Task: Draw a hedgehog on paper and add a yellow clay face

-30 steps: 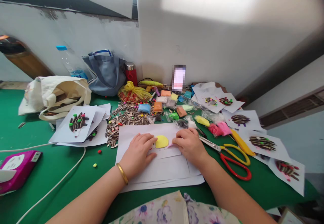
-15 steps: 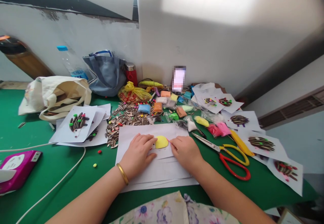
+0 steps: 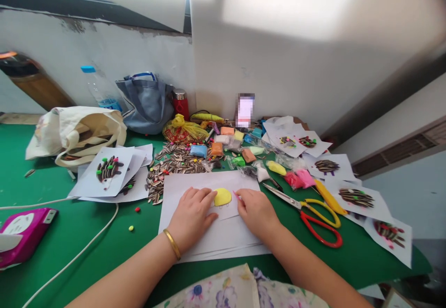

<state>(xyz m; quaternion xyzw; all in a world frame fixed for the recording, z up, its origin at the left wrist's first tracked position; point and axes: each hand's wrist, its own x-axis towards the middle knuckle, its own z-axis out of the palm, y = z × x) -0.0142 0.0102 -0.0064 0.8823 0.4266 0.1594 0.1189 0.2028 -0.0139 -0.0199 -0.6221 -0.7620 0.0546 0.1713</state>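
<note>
A flat yellow clay shape (image 3: 223,197) lies on the white paper (image 3: 209,240), with small drawn marks along its lower edge. My left hand (image 3: 195,212) rests spread on the paper at the left of the yellow shape, its fingertips touching that side. At the right of the shape, my right hand (image 3: 256,210) pinches a small pink piece (image 3: 236,194) between thumb and forefinger, slightly apart from the yellow edge.
Sunflower seeds (image 3: 174,164) and bagged clay (image 3: 216,148) lie behind the paper. Scissors (image 3: 301,206) and seed pictures (image 3: 357,198) are at the right. More pictures (image 3: 104,171), a cable (image 3: 83,247) and a purple box (image 3: 26,236) are at the left.
My right hand has drawn the pink piece slightly away from the yellow shape's right edge. The left hand has barely shifted. The view has moved a little.
</note>
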